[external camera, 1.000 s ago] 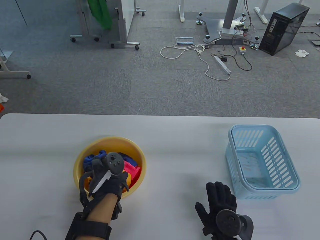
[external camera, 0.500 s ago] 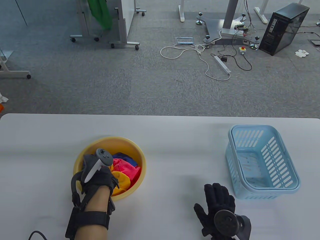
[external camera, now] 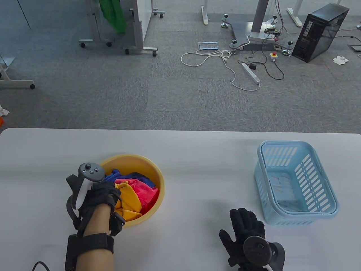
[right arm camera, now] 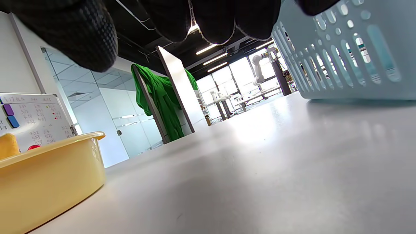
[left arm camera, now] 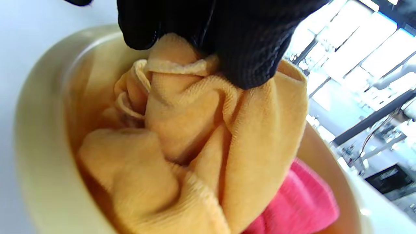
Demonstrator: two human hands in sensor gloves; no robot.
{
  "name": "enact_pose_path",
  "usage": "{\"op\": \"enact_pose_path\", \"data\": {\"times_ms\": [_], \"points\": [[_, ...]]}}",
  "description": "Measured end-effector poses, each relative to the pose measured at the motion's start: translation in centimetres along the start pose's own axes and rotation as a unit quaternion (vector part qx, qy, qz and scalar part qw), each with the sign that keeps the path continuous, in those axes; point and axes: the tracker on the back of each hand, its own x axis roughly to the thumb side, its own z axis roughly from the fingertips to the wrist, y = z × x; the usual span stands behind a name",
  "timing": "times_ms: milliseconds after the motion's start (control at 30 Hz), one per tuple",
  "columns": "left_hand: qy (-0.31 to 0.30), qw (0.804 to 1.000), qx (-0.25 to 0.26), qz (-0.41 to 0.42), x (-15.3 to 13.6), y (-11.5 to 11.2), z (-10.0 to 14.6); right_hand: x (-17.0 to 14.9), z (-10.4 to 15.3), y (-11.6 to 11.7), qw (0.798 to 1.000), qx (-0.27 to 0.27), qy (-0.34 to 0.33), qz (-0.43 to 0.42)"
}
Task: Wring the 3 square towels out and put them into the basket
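A yellow bowl [external camera: 152, 169] on the table's left half holds three crumpled towels: yellow [external camera: 128, 199], pink [external camera: 145, 194] and blue [external camera: 124, 175]. My left hand [external camera: 105, 194] reaches over the bowl's near-left rim and pinches the yellow towel [left arm camera: 182, 143], its fingertips [left arm camera: 247, 61] curled into the cloth. The pink towel [left arm camera: 292, 204] lies beneath it. My right hand [external camera: 245, 225] lies flat on the table with straight fingers, just left of the near end of the light blue basket [external camera: 327, 209], holding nothing. The basket [right arm camera: 351, 58] has nothing in it.
The white table's far edge [external camera: 180, 130] runs across the middle of the view. Beyond it, on the carpet, lie cables and a power strip [external camera: 251, 74], with a black computer case [external camera: 320, 32] and wheeled frames [external camera: 118, 42].
My left hand has drawn back toward the bowl's near-left rim, gathering the yellow towel and uncovering the pink and blue ones. The right hand has barely moved.
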Motion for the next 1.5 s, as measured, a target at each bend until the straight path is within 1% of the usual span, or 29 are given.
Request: {"op": "enact_pose_path", "data": {"times_ms": [133, 200, 333, 400, 500, 533, 567, 633, 733, 800, 900, 1033, 1100, 1200, 1267, 1300, 1333, 1433, 1500], "points": [[-0.009, 0.999, 0.017, 0.043, -0.5, 1.3, 0.8, 0.0, 0.1, 0.0, 1.000, 0.003, 0.004, -0.003], [-0.017, 0.996, 0.039, 0.077, -0.6, 2.0, 1.3, -0.1, 0.1, -0.1, 1.000, 0.001, 0.005, -0.006], [-0.037, 0.992, 0.066, 0.101, -0.2, 3.6, 2.2, -0.3, 0.1, -0.2, 1.000, -0.001, 0.011, -0.014], [-0.058, 0.988, 0.085, 0.116, 0.1, 4.3, 2.8, -0.3, 0.1, -0.2, 1.000, 0.002, 0.009, -0.022], [-0.093, 0.976, 0.128, 0.150, 0.6, 5.3, 3.8, -0.5, 0.0, 0.0, 0.999, 0.006, 0.017, -0.034], [-0.098, 0.974, 0.131, 0.158, 0.6, 5.6, 4.0, -0.6, 0.0, 0.0, 0.999, 0.008, 0.019, -0.037], [-0.103, 0.971, 0.122, 0.180, 0.7, 5.9, 4.3, -0.6, 0.0, 0.1, 0.999, 0.008, 0.019, -0.037], [-0.116, 0.960, 0.126, 0.221, 0.8, 6.6, 4.8, -0.7, 0.0, 0.0, 0.999, 0.009, 0.022, -0.043], [-0.137, 0.945, 0.130, 0.267, 0.9, 7.6, 5.6, -0.9, 0.0, 0.1, 0.995, 0.013, 0.035, -0.090], [-0.149, 0.935, 0.146, 0.285, 1.0, 8.2, 6.2, -0.9, 0.0, 0.1, 0.994, 0.013, 0.040, -0.100], [-0.162, 0.926, 0.163, 0.298, 1.3, 8.8, 6.8, -0.9, 0.0, 0.0, 0.995, 0.010, 0.039, -0.097], [-0.177, 0.916, 0.153, 0.325, 1.8, 9.0, 7.2, -0.8, 0.0, 0.3, 0.993, 0.016, 0.040, -0.110], [-0.187, 0.914, 0.142, 0.330, 2.1, 8.8, 7.4, -0.7, 0.0, 0.3, 0.992, 0.018, 0.040, -0.117], [-0.217, 0.908, 0.157, 0.323, 2.8, 8.7, 7.7, -0.6, 0.0, 0.2, 0.992, 0.015, 0.037, -0.119], [-0.239, 0.896, 0.145, 0.345, 3.2, 8.6, 7.9, -0.6, 0.0, 0.0, 0.991, 0.012, 0.037, -0.124], [-0.248, 0.887, 0.130, 0.366, 3.6, 8.6, 8.0, -0.7, 0.0, -0.1, 0.991, 0.010, 0.038, -0.128], [-0.254, 0.885, 0.123, 0.371, 3.9, 8.6, 8.2, -0.7, 0.0, -0.1, 0.991, 0.010, 0.038, -0.129], [-0.269, 0.888, 0.128, 0.351, 4.9, 8.9, 8.8, -0.6, 0.0, -0.1, 0.990, 0.010, 0.037, -0.135], [-0.278, 0.883, 0.120, 0.360, 5.5, 8.9, 9.2, -0.5, -0.1, -0.1, 0.990, 0.011, 0.033, -0.136]]}}
